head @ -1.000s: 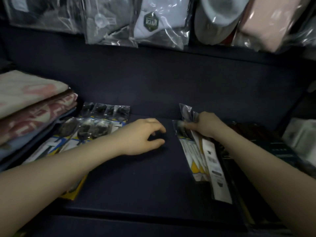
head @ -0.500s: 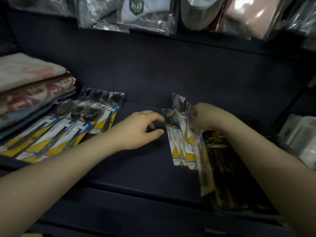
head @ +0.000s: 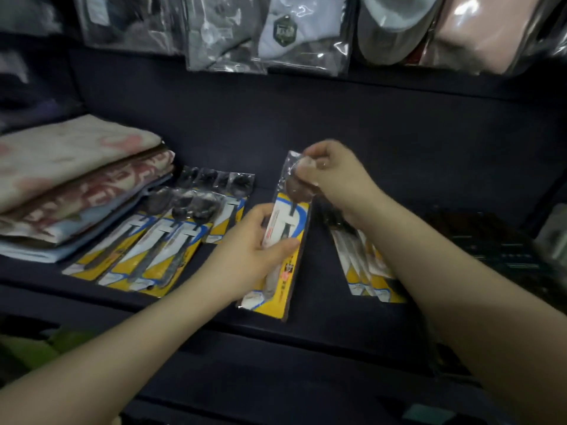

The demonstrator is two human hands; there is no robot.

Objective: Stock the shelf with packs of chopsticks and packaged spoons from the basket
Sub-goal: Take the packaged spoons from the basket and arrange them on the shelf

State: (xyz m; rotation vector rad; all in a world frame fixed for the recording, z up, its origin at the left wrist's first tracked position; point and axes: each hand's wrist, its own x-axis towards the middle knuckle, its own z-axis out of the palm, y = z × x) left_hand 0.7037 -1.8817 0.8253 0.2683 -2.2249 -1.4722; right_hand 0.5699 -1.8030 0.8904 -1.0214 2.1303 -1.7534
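A packaged spoon (head: 287, 228) with a yellow, white and blue card is held over the dark shelf (head: 306, 329), both hands on it. My left hand (head: 248, 256) grips its middle from the left. My right hand (head: 331, 173) pinches its clear plastic top over the spoon bowl. To the left, several more spoon packs (head: 159, 240) lie in overlapping rows. A further small pile of spoon packs (head: 368, 271) lies to the right, partly hidden under my right forearm. Dark packs (head: 491, 250), possibly chopsticks, lie at the far right.
Folded patterned cloths (head: 70, 179) are stacked at the shelf's left end. Bagged socks and other clothing (head: 276, 35) hang along the top, above the shelf's back wall. The shelf's front edge runs across below my forearms.
My right hand has lifted one spoon pack off the right pile and brought it to the middle. My left hand, empty before, has closed on that pack.
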